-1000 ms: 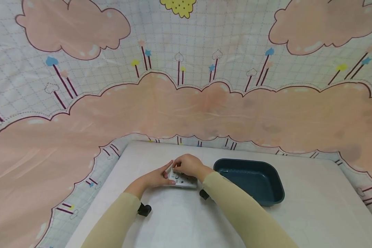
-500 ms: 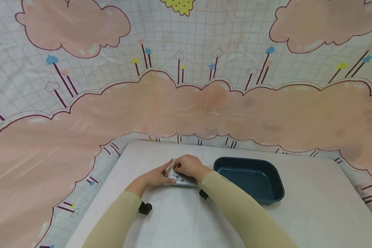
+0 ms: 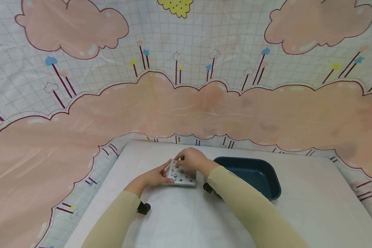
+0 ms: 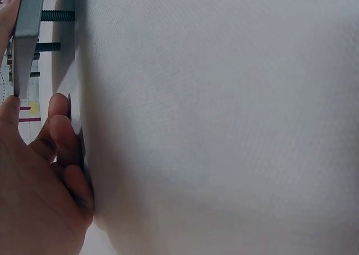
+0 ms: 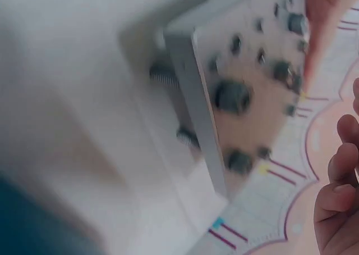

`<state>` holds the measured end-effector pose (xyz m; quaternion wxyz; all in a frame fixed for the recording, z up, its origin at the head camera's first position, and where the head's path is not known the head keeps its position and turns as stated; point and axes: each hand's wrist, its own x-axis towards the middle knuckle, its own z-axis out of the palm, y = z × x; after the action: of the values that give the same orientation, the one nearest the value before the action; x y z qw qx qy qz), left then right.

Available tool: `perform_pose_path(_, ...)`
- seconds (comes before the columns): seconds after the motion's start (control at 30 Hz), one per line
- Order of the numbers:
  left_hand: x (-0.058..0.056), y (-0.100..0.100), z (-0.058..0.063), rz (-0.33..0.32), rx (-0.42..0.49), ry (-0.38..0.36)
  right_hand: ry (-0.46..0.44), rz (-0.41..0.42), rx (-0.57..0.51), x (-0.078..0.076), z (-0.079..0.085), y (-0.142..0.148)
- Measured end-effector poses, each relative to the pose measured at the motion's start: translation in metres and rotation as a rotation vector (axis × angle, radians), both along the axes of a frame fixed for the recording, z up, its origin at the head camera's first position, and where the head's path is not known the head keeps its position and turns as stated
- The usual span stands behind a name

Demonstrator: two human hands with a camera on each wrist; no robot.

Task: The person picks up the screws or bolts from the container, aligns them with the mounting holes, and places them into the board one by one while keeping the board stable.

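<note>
A silvery metal plate (image 3: pixel 178 180), set with several bolts and nuts, is near the table's far middle. Threaded bolts (image 4: pixel 58 16) stick out of its underside in both wrist views. My left hand (image 3: pixel 153 177) grips the plate by its left edge, thumb at the near corner and index finger at the far one; its other fingers are curled below. My right hand (image 3: pixel 193 159) is over the plate's far side, thumb and index fingertips close together by a bolt at the far left corner. Whether they pinch it is hidden. In the right wrist view its curled fingers (image 5: pixel 340 162) show at the right edge.
A dark blue-green rectangular tray (image 3: pixel 277 194) stands on the white table (image 3: pixel 173 220), right of the plate and partly behind the right forearm. A patterned curtain (image 3: pixel 186 110) hangs around the table's back and left side.
My right hand has lifted slightly and shifted up and to the right, uncovering more of the plate's bolts. The left hand keeps its hold on the plate.
</note>
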<state>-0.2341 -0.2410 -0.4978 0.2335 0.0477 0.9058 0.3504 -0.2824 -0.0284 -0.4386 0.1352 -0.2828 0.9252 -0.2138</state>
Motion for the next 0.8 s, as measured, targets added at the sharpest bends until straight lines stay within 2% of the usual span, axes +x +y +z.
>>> perform_pose_path(0.3, -0.002, 0.002, -0.005, 0.013, -0.019, 0.009, 0.005, 0.024, 0.018, 0.000, 0.020, 0.054)
perform_pose_path(0.63, -0.002, 0.000, -0.007, 0.016, -0.009, 0.013, 0.087, 0.095, 0.067, 0.002, 0.010, 0.146)
perform_pose_path(0.8, -0.002, 0.002, -0.006, 0.017, -0.003, 0.016, 0.087, 0.108, 0.075, 0.006, 0.001, 0.180)
